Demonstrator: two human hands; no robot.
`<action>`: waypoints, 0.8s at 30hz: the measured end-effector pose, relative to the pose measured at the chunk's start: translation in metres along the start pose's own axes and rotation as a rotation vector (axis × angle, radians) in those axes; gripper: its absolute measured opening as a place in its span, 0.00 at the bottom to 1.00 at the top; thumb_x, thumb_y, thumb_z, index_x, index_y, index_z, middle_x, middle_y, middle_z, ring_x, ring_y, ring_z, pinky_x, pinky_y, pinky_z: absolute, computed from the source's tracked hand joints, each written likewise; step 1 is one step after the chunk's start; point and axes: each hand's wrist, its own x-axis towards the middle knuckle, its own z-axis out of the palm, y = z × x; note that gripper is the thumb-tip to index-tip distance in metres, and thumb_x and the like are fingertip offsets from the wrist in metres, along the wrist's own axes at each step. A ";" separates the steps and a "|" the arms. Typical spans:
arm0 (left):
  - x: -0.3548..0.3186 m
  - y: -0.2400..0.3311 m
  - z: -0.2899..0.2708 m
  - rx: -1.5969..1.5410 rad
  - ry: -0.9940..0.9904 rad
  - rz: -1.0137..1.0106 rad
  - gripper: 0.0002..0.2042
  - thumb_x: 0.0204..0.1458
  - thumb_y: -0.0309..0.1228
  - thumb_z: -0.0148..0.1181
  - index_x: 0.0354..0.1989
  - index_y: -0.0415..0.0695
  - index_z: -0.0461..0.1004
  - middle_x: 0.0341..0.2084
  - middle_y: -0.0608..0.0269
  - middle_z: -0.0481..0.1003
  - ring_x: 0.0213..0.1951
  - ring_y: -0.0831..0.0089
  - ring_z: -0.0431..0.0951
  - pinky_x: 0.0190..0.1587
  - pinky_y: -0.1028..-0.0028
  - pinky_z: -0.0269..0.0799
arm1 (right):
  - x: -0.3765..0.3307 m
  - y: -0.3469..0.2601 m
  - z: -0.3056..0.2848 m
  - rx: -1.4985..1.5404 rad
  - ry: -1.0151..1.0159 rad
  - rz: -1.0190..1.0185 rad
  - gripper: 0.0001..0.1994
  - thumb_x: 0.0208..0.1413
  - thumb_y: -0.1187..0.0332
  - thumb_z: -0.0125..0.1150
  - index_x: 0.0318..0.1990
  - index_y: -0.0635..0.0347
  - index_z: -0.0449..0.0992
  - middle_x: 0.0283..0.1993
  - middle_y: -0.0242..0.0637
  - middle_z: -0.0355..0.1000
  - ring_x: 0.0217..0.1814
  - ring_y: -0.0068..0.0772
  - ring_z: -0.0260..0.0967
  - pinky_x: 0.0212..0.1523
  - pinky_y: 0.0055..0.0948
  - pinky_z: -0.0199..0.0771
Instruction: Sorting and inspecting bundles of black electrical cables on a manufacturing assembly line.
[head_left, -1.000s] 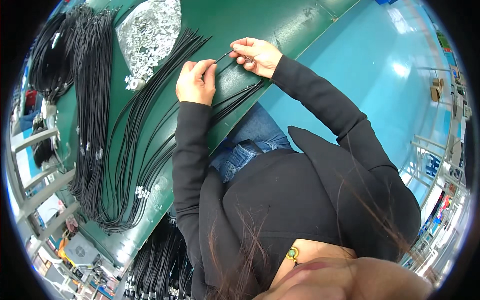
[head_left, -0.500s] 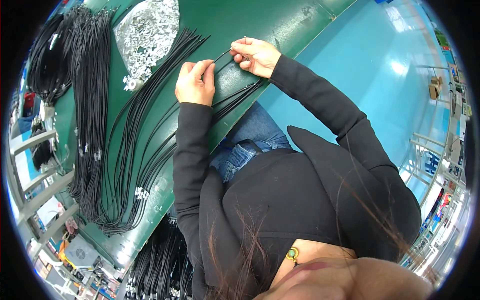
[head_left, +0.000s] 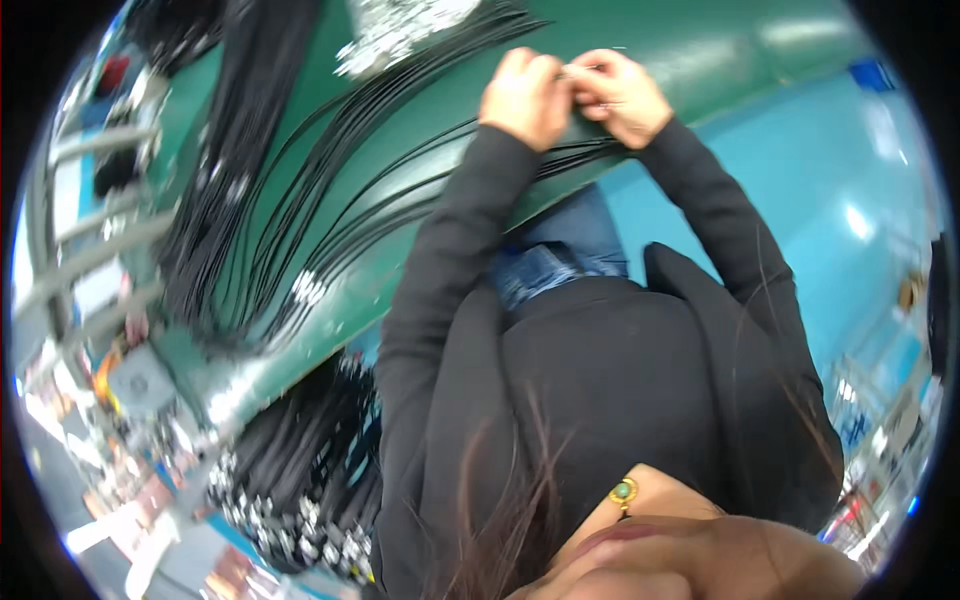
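Observation:
Above the green table point(head_left: 700, 50), my left hand point(head_left: 525, 100) and my right hand point(head_left: 625, 100) meet at their fingertips. The left fingers are closed on a thin black cable, largely hidden by the hand. My right thumb and forefinger pinch at the same spot, where something small and pale shows, too blurred to name. Beneath the hands, loose black cables point(head_left: 585, 152) lie along the table's near edge. A wider spread of black cables point(head_left: 335, 130) curves over the table to the left.
A clear bag of small silvery pieces point(head_left: 410, 30) lies at the far side. Thick black cable bundles point(head_left: 255, 90) lie at the left, and more hang below the table edge point(head_left: 310, 440). A metal rail frame point(head_left: 100, 230) stands far left; blue floor point(head_left: 790, 190) lies right.
My hands have come together; earlier a length of black cable showed between them. The view has shifted, so hands sit farther right and the table's contents higher. The picture is now blurred.

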 end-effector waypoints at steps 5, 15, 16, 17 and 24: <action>0.003 0.010 -0.006 -0.043 -0.024 -0.274 0.05 0.43 0.32 0.60 0.29 0.48 0.74 0.23 0.57 0.70 0.29 0.58 0.74 0.30 0.64 0.71 | 0.002 -0.009 -0.015 0.177 -0.152 0.077 0.11 0.57 0.65 0.55 0.42 0.61 0.68 0.34 0.30 0.68 0.27 0.13 0.59 0.21 0.11 0.57; 0.001 0.000 -0.014 -0.028 -0.017 -0.129 0.03 0.43 0.28 0.61 0.27 0.46 0.74 0.22 0.58 0.70 0.25 0.61 0.72 0.27 0.67 0.69 | 0.001 -0.003 -0.019 0.133 -0.115 0.076 0.11 0.59 0.65 0.52 0.43 0.62 0.65 0.35 0.35 0.70 0.26 0.12 0.58 0.17 0.09 0.56; 0.001 0.001 -0.014 -0.045 -0.015 -0.132 0.03 0.43 0.27 0.61 0.27 0.46 0.75 0.22 0.58 0.70 0.25 0.62 0.72 0.27 0.67 0.69 | 0.001 -0.003 -0.022 0.192 -0.122 0.099 0.10 0.58 0.65 0.53 0.42 0.61 0.66 0.35 0.35 0.70 0.26 0.12 0.58 0.17 0.10 0.57; -0.001 0.000 -0.014 -0.045 -0.015 -0.145 0.03 0.43 0.27 0.61 0.28 0.46 0.75 0.22 0.58 0.70 0.25 0.62 0.72 0.27 0.68 0.69 | 0.003 -0.002 -0.023 0.258 -0.145 0.129 0.09 0.58 0.65 0.53 0.40 0.61 0.66 0.34 0.35 0.70 0.26 0.13 0.58 0.17 0.10 0.57; 0.003 0.007 -0.012 -0.071 -0.060 -0.204 0.03 0.45 0.25 0.62 0.29 0.45 0.76 0.24 0.62 0.72 0.23 0.71 0.74 0.24 0.74 0.70 | 0.005 -0.001 -0.026 0.343 -0.067 0.080 0.11 0.57 0.65 0.55 0.44 0.59 0.68 0.36 0.35 0.69 0.27 0.15 0.60 0.18 0.09 0.60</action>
